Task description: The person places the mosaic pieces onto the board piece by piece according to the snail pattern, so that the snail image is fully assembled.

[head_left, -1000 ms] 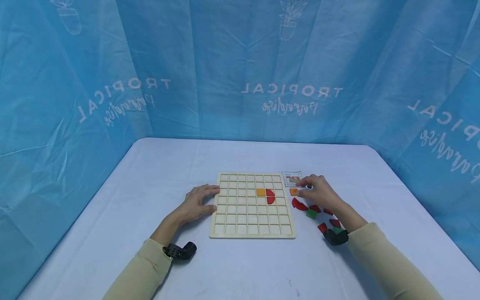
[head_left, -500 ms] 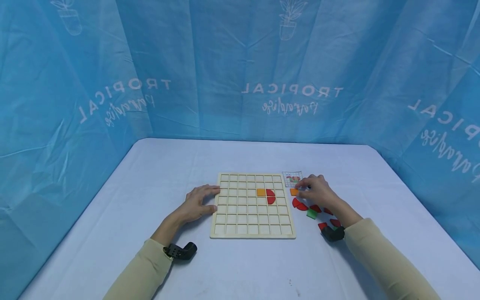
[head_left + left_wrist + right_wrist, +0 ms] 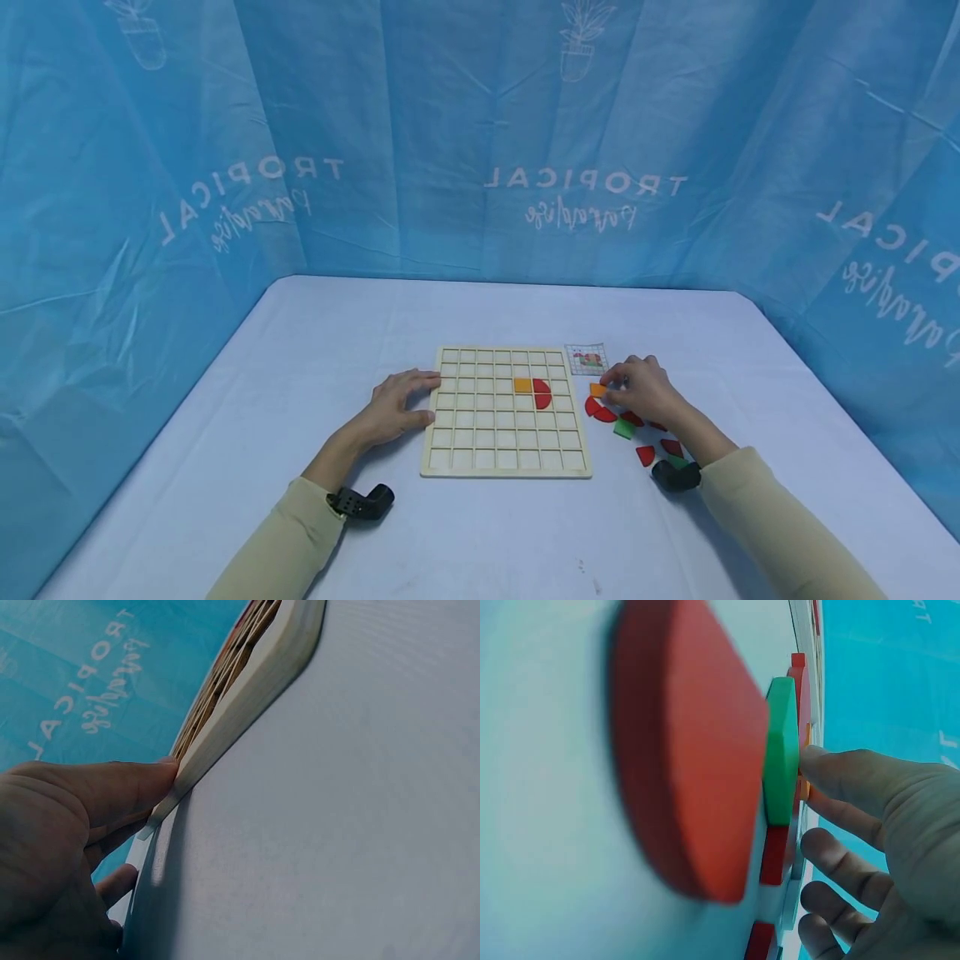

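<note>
A pale wooden grid board (image 3: 483, 418) lies flat on the table, one orange square (image 3: 522, 385) and two red rounded pieces (image 3: 541, 394) set in its cells. At the board's left edge rests my left hand (image 3: 392, 407), fingers and thumb fairly straight. The left wrist view shows the thumb (image 3: 135, 787) against the board's side (image 3: 247, 705). My right hand (image 3: 643, 390), to the right of the board, pinches another orange square (image 3: 597, 389) between thumb and index finger. In the right wrist view, that square is mostly hidden behind a green piece (image 3: 781, 750).
Red quarter-round pieces (image 3: 602, 413), a green square (image 3: 624, 428) and several other red and green pieces lie under and near the right forearm. A small printed picture card (image 3: 587, 359) lies by the board's top right corner. Blue curtains (image 3: 480, 142) surround the white table (image 3: 480, 542).
My right hand has drawn the loose orange square a little right and nearer, away from the card, leaving more of the card visible. My left hand and the board stay put.
</note>
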Demonstrator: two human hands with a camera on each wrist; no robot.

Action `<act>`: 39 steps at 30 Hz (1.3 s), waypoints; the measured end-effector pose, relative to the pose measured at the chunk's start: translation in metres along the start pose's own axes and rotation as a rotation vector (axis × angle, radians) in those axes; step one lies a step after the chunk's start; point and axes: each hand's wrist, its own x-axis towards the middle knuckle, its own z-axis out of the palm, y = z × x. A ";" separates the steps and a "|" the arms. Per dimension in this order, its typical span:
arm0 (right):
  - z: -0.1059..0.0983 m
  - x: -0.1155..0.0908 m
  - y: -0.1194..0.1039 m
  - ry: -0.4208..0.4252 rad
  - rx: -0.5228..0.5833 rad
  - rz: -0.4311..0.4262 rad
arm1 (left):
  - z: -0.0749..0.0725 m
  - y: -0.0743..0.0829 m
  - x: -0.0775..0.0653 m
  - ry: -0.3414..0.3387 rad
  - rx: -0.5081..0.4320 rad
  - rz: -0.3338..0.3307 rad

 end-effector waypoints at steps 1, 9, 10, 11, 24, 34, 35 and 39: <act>0.000 -0.001 0.001 0.000 0.000 -0.002 | 0.000 -0.001 0.000 0.001 0.002 0.002; 0.001 -0.003 0.004 -0.004 0.011 -0.014 | 0.000 -0.002 0.000 -0.002 0.000 0.001; 0.001 -0.003 0.004 -0.004 0.011 -0.014 | 0.000 -0.002 0.000 -0.002 0.000 0.001; 0.001 -0.003 0.004 -0.005 0.012 -0.015 | 0.000 -0.002 0.000 -0.001 0.001 0.006; -0.003 -0.009 -0.004 0.026 0.059 -0.061 | 0.000 -0.001 -0.001 0.000 -0.011 0.000; 0.009 -0.014 -0.037 0.063 0.069 -0.195 | -0.001 0.000 -0.001 0.004 -0.027 0.001; 0.011 -0.014 -0.040 0.064 0.068 -0.208 | -0.001 0.000 -0.002 0.004 -0.027 -0.002; 0.019 -0.015 -0.056 0.058 0.069 -0.218 | -0.001 0.001 -0.002 0.003 -0.035 -0.012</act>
